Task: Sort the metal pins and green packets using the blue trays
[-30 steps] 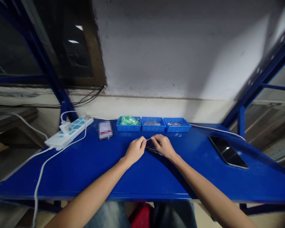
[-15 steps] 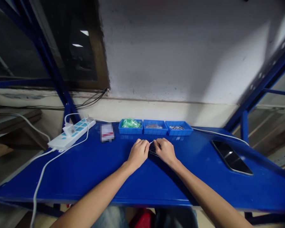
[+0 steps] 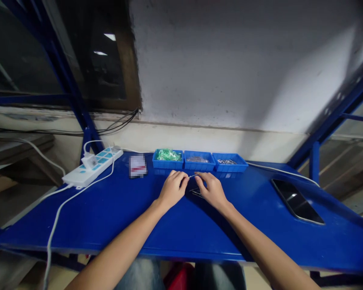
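My left hand (image 3: 173, 188) is closed in a pinch on one end of a thin, light rod (image 3: 193, 175). The other end sits between the thumb and fingers of my right hand (image 3: 211, 187). Both hands are raised over the middle of the blue table, a short gap between their fingertips. Several thin metallic pieces (image 3: 196, 193) lie beneath, partly hidden by my right hand. Behind stand three blue bins: one with green packets (image 3: 168, 155), a middle one with small brownish pieces (image 3: 198, 159), a right one with shiny metal pieces (image 3: 226, 162).
A white power strip (image 3: 92, 167) with a plug and cable lies at the left of the blue table (image 3: 109, 217). A blurred white packet (image 3: 137, 166) is left of the bins. A black phone (image 3: 298, 201) lies at the right, and blue frame posts rise at both sides.
The gap between my fingertips has widened, and more of the thin rod shows between them. The view has shifted slightly.
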A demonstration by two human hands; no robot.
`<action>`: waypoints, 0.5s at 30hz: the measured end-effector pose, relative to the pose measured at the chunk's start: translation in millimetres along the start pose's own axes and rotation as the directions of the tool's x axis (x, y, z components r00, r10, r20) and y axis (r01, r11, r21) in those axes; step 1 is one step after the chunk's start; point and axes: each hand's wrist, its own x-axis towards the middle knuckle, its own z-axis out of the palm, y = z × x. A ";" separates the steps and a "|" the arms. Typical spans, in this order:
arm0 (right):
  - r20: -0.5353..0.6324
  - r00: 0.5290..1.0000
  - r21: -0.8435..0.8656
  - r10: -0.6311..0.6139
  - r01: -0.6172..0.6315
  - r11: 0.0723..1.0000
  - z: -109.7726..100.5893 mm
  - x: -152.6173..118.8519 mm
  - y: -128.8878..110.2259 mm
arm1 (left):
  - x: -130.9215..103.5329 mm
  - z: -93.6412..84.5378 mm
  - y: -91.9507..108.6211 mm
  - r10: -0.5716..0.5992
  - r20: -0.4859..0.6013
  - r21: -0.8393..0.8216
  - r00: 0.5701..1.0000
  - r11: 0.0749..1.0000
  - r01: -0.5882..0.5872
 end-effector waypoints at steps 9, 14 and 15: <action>-0.050 0.998 0.057 0.033 -0.030 0.998 5.3 -0.4 1.3 | -1.8 -0.2 4.3 0.004 -0.009 0.053 1.000 0.999 -0.004; -0.062 0.997 0.018 0.054 -0.053 0.998 5.8 -1.2 0.7 | -3.4 1.9 7.1 -0.013 0.000 0.122 1.000 0.992 0.013; -0.062 0.996 0.017 0.060 -0.059 0.998 5.6 -1.3 0.9 | -3.4 2.1 7.2 -0.016 0.000 0.121 1.000 0.992 0.016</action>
